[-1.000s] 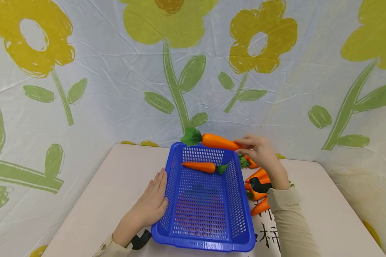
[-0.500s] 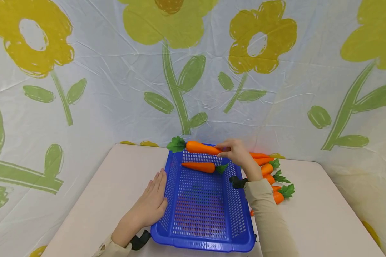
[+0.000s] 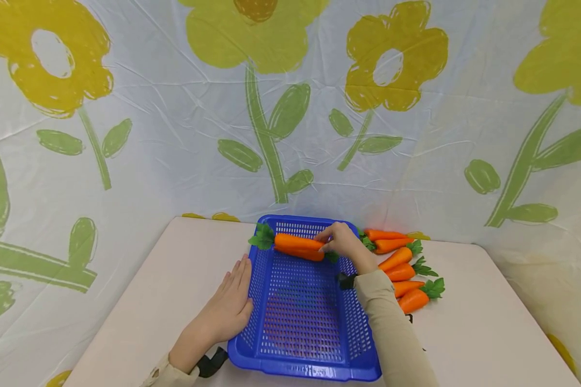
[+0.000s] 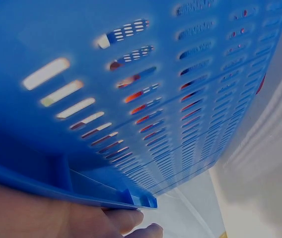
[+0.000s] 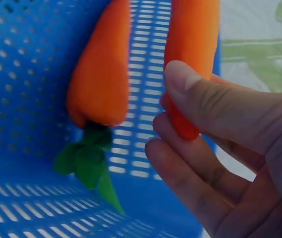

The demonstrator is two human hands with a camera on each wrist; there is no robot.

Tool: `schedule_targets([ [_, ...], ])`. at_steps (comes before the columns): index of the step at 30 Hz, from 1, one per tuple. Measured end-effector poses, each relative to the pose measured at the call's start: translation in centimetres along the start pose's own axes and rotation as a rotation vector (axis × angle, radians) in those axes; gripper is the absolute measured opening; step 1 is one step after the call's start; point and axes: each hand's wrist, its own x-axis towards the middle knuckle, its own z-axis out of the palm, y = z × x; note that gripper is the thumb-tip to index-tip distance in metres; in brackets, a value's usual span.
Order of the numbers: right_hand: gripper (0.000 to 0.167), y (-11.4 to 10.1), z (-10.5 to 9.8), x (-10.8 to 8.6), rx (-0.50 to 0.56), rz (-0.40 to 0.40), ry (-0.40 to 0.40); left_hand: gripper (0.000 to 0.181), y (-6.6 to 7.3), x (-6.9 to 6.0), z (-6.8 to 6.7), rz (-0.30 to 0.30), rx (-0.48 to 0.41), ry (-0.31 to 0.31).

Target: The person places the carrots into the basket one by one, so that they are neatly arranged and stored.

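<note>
A blue plastic basket with slotted walls stands on the table. My right hand pinches the tapered end of an orange carrot between thumb and fingers, over the basket's far part. Its leafy top points left, over the rim. Just below it, partly covered, lies a second carrot, its leaves to the right in the head view. The right wrist view shows the two carrots apart. My left hand rests with straight fingers along the basket's left side; its fingertips show under the rim in the left wrist view.
Several carrots with green leaves lie in a loose row on the pale table, right of the basket. Behind the table hangs a flower-patterned cloth. My right forearm crosses the basket's right rim.
My right hand has moved left and down with the carrot, from above the far right corner to low over the carrot inside the basket. The left hand and the basket have stayed put.
</note>
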Motion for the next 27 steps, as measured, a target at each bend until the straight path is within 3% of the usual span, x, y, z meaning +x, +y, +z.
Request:
schedule_targets([
  [6,0.026,0.5,0.9,-0.1,-0.069,0.057,-0.041,0.074,0.0,0.0,0.1,-0.006,-0.005,0.002],
  [19,0.020,0.9,2.3,-0.2,-0.052,0.135,-0.051,0.075,-0.1,0.1,0.2,-0.005,-0.003,-0.003],
  [27,0.023,0.5,2.9,-0.2,-0.084,0.249,-0.078,0.075,-0.1,0.1,0.2,-0.006,0.004,-0.010],
])
